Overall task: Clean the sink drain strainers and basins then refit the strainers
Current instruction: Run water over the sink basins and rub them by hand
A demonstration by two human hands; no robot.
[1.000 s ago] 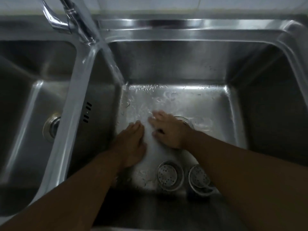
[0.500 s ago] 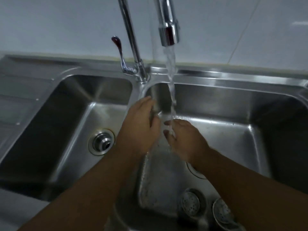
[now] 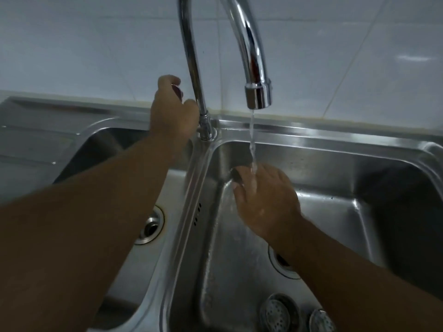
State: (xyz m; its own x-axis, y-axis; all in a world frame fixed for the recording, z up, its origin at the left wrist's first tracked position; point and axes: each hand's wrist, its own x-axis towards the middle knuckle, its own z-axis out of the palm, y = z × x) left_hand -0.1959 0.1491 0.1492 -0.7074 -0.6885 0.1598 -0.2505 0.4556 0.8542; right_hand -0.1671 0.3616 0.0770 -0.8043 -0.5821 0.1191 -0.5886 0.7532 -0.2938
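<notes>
Stainless steel with a brushed, wet sheen runs through the single head view: a double sink below a pale tiled wall (image 3: 96, 44). The left hand (image 3: 172, 109) is wrapped round the red-tipped tap lever (image 3: 177, 91), beside the chrome tap (image 3: 257, 97). A thin stream of water (image 3: 252, 140) falls onto the right hand (image 3: 266, 200), which hangs loose-fingered in the right basin (image 3: 359, 176) and appears to grasp nothing. Both strainers (image 3: 279, 315), round perforated metal cups, lie side by side on that basin's floor at the near edge, out of their holes. The left drain (image 3: 149, 226) in the left basin (image 3: 172, 188) and the right drain (image 3: 281, 262), partly hidden by the forearm, both look unfitted. I judge this to be the end of rinsing, with the tap being adjusted or shut. Next, each slippery cup needs picking up and seating squarely in its round drain, one of them carried over the divider
</notes>
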